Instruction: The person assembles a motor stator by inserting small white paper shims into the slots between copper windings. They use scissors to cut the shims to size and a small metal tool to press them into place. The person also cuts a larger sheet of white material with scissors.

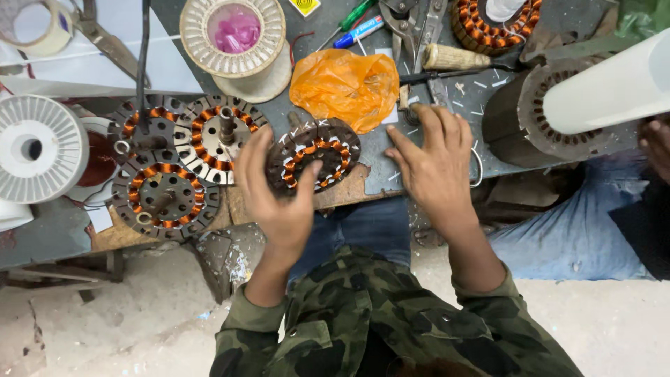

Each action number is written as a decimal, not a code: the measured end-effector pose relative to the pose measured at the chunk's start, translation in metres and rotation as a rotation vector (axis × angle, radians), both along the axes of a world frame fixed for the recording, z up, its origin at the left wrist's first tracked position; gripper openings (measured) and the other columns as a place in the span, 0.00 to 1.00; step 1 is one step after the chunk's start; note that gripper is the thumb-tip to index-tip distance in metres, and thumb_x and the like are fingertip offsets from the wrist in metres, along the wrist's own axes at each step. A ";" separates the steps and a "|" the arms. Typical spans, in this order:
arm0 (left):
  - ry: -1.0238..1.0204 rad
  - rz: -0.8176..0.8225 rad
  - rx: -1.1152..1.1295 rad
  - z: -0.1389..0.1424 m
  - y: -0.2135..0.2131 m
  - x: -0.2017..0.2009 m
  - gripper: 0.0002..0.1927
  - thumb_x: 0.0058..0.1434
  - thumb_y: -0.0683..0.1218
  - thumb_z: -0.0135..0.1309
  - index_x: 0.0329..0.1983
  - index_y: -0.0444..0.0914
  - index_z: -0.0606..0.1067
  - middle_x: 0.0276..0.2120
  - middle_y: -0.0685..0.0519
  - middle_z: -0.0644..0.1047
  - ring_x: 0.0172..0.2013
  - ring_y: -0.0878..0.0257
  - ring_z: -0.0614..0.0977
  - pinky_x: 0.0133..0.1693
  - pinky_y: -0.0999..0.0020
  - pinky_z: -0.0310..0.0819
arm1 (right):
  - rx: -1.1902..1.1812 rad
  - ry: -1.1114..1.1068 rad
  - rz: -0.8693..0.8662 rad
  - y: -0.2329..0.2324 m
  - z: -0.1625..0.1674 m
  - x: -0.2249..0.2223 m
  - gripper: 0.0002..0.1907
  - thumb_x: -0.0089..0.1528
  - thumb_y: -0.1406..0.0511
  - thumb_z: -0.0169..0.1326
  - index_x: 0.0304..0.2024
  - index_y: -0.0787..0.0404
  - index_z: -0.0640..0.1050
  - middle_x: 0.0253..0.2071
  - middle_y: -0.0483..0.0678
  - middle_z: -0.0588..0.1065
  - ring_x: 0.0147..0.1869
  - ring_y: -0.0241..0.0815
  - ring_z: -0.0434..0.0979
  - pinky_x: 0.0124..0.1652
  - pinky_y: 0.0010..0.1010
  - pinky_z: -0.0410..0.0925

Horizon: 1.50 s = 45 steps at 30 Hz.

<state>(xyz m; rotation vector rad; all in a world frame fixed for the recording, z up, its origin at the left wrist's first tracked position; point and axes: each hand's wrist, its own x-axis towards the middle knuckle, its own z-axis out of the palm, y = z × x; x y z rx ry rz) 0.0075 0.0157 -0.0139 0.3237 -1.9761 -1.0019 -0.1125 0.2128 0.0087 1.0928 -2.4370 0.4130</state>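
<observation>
— What sort of place is this?

— A motor-rewinding workshop. Wound stators [162, 195] with copper coils lie all over the bench [42, 234].

— Anything else?

— Wire spools [237, 43], pliers [412, 24], screwdrivers [349, 21] and a tape roll [31, 28] crowd the worktop. A bare stator core [537, 119] sits to the right.

— Tidy?

— No. The bench is scuffed, scraps of insulation litter it, and the floor [125, 314] below is rough, dusty concrete.
</observation>
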 end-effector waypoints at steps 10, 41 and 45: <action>0.129 -0.226 -0.668 -0.032 0.034 0.010 0.17 0.66 0.48 0.69 0.55 0.43 0.79 0.51 0.56 0.79 0.59 0.56 0.74 0.67 0.51 0.55 | 0.039 -0.024 -0.026 0.005 -0.011 -0.007 0.25 0.63 0.56 0.64 0.60 0.58 0.81 0.71 0.60 0.62 0.74 0.63 0.56 0.66 0.60 0.53; -0.208 -0.435 -1.072 -0.021 0.055 -0.024 0.24 0.65 0.42 0.51 0.64 0.28 0.72 0.58 0.39 0.76 0.58 0.49 0.78 0.62 0.56 0.73 | 0.057 -0.407 -0.313 0.080 0.043 0.027 0.33 0.58 0.70 0.59 0.67 0.66 0.72 0.39 0.58 0.75 0.42 0.58 0.77 0.43 0.47 0.70; -0.076 -0.548 -1.031 -0.020 0.050 -0.020 0.22 0.65 0.42 0.53 0.61 0.29 0.75 0.52 0.40 0.78 0.50 0.52 0.80 0.55 0.58 0.76 | 0.004 -0.568 -0.350 0.105 0.048 0.037 0.35 0.56 0.70 0.61 0.68 0.60 0.72 0.44 0.56 0.79 0.44 0.50 0.81 0.43 0.40 0.72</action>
